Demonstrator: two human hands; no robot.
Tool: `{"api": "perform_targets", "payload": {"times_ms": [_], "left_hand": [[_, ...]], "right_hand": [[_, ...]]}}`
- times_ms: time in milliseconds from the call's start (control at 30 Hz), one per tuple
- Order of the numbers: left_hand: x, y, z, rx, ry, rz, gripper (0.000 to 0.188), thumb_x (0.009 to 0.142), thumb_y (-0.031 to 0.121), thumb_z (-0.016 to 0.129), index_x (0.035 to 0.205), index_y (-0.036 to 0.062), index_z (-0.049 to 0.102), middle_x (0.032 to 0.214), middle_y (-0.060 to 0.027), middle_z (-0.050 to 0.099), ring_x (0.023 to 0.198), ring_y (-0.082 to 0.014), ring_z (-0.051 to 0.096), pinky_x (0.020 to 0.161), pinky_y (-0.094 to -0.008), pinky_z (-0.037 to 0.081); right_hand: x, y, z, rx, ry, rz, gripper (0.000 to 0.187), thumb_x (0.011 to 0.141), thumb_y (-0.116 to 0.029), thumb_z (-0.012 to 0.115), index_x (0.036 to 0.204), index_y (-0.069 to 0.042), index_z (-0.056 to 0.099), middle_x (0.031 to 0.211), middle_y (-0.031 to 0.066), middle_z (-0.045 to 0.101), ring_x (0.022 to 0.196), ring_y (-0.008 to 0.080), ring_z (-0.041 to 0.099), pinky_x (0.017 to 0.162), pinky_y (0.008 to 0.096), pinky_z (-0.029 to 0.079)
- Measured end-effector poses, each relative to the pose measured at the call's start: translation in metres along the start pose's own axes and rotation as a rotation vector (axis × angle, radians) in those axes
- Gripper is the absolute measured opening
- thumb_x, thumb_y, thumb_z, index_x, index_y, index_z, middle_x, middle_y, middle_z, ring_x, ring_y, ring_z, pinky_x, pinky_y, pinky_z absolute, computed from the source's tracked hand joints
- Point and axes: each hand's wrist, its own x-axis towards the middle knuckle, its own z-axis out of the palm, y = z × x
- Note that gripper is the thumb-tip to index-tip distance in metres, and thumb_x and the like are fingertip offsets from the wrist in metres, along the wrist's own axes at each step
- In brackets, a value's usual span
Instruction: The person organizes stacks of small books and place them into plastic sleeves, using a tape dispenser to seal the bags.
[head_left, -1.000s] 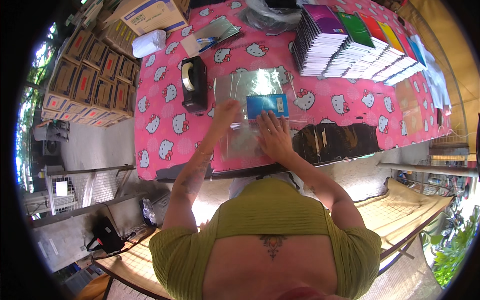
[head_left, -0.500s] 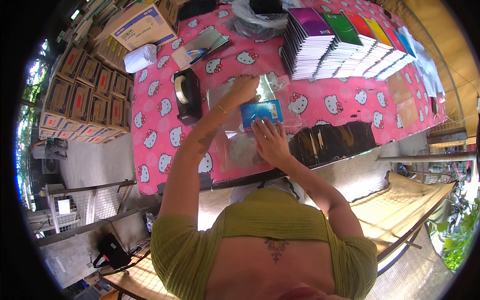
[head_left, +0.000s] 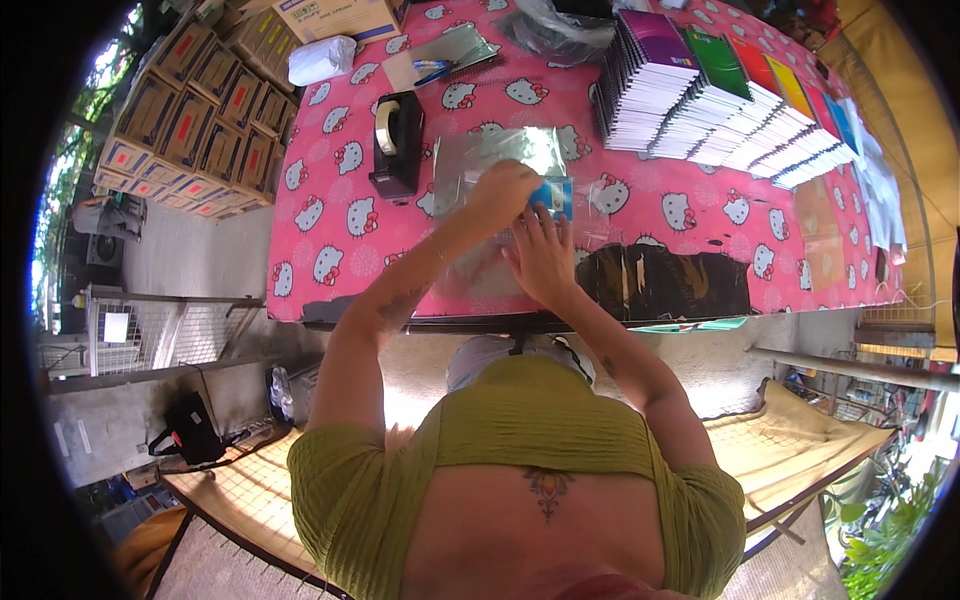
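Note:
A small blue notebook (head_left: 558,197) lies on clear plastic sheets (head_left: 462,150) near the front of the table. My left hand (head_left: 503,190) is over the notebook's left part, fingers curled in and closed; what they pinch, if anything, is hidden. Flat against the notebook's lower edge, the outstretched fingers of my right hand (head_left: 543,255) rest on it and the plastic. A black tape dispenser (head_left: 398,150) with a roll of tape stands to the left of the sheets.
Stacked spiral notebooks (head_left: 690,105) with covers of several colours stand at the back right. A white wrapped bundle (head_left: 321,60) and an open carton (head_left: 345,18) sit at the back left. Boxes (head_left: 200,110) are piled left of the pink table (head_left: 330,225). A torn black patch (head_left: 665,285) covers its front edge.
My left hand has come from the plastic above the notebook down and right onto its left part, covering more of it. My right hand stays at its lower edge. The whole view has shifted.

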Motion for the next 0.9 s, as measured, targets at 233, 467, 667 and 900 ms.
{"api": "perform_targets", "payload": {"times_ms": [233, 467, 667, 900], "left_hand": [[-0.030, 0.035, 0.023, -0.072, -0.002, -0.241, 0.014, 0.080, 0.009, 0.062, 0.094, 0.0096, 0.067, 0.092, -0.0077, 0.068, 0.087, -0.0308, 0.067, 0.071, -0.0401, 0.054], [-0.019, 0.035, -0.002, -0.375, -0.196, -0.547, 0.026, 0.082, 0.006, 0.061, 0.107, 0.0040, 0.067, 0.109, -0.0127, 0.069, 0.098, -0.0325, 0.067, 0.078, -0.0409, 0.055], [-0.042, 0.048, 0.023, 0.107, -0.067, -0.169, 0.033, 0.087, 0.006, 0.060, 0.118, -0.0050, 0.060, 0.124, -0.0221, 0.061, 0.121, -0.0357, 0.055, 0.105, -0.0429, 0.044], [-0.096, 0.029, -0.006, 0.111, 0.175, -0.498, 0.039, 0.086, 0.010, 0.064, 0.124, 0.0000, 0.060, 0.116, -0.0207, 0.065, 0.117, -0.0330, 0.058, 0.101, -0.0420, 0.046]], "right_hand": [[-0.001, 0.021, 0.021, -0.070, 0.005, -0.096, 0.057, 0.084, -0.029, 0.067, 0.133, -0.004, 0.051, 0.139, 0.0186, 0.049, 0.136, 0.0349, 0.042, 0.109, 0.0644, 0.026], [0.001, 0.043, 0.015, 0.583, 0.087, 0.138, 0.058, 0.081, -0.017, 0.065, 0.135, -0.007, 0.046, 0.142, 0.0134, 0.044, 0.139, 0.0295, 0.036, 0.109, 0.0610, 0.026], [0.014, 0.063, -0.020, -0.114, 0.165, -0.194, 0.049, 0.082, -0.013, 0.062, 0.130, -0.009, 0.054, 0.131, 0.0098, 0.052, 0.126, 0.0223, 0.049, 0.101, 0.0444, 0.037], [0.013, 0.081, -0.001, -0.199, 0.103, -0.275, 0.040, 0.084, -0.014, 0.057, 0.123, -0.007, 0.062, 0.119, 0.0048, 0.060, 0.111, 0.0198, 0.060, 0.094, 0.0392, 0.041]]}}
